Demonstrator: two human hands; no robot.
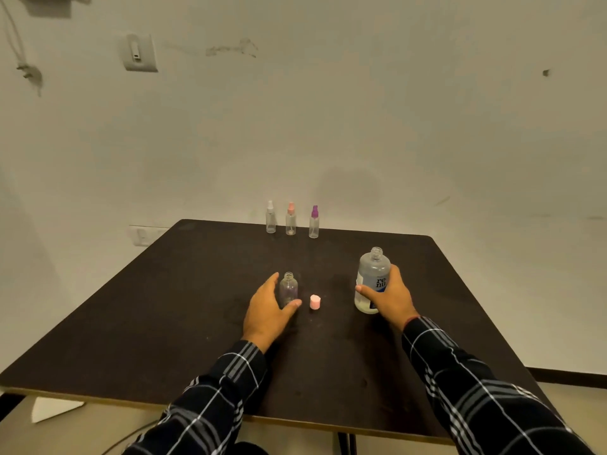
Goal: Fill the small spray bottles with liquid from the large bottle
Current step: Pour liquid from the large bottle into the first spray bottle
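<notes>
Setting: dark table [138, 323] against a plain pale wall.
Left hand [266, 311]: half-curled around the open small spray bottle [288, 289], thumb at its base, fingers behind; it steadies the bottle without lifting.
Right hand [387, 295]: wrapped around the lower body of the large bottle [371, 274], which stands uncapped on the table, right of centre.
Between them: pink spray cap [315, 302], standing apart from both.
Far edge: three capped spray bottles [290, 220] in a row (white, pink, purple tops).
Handling: the large bottle looks partly full, so probably weighty and smooth; mid-body hold suits tilting. The small bottle seems light and tippy, with a narrow neck.
</notes>
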